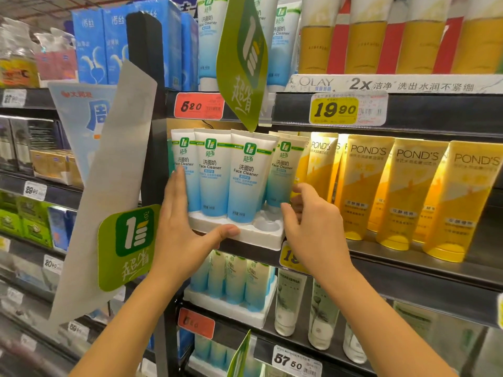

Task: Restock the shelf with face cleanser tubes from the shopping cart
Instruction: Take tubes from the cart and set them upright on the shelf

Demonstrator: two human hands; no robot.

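Observation:
Several white-and-blue face cleanser tubes (245,175) stand upright in a white moulded tray (245,234) on the middle shelf. My left hand (182,229) grips the tray's left front: the fingers lie flat against the leftmost tube and the thumb presses the tray's front rim. My right hand (313,227) sits at the tray's right end, its fingers curled beside the rightmost tube (281,172), which leans back. One front socket of the tray (268,225) is vacant. No shopping cart is in view.
Yellow Pond's tubes (413,191) crowd the shelf just right of the tray. A green hanging sign (242,61) dangles above the tubes, and a grey-and-green flag (125,246) sticks out at left. More cleanser tubes (234,281) fill the shelf below.

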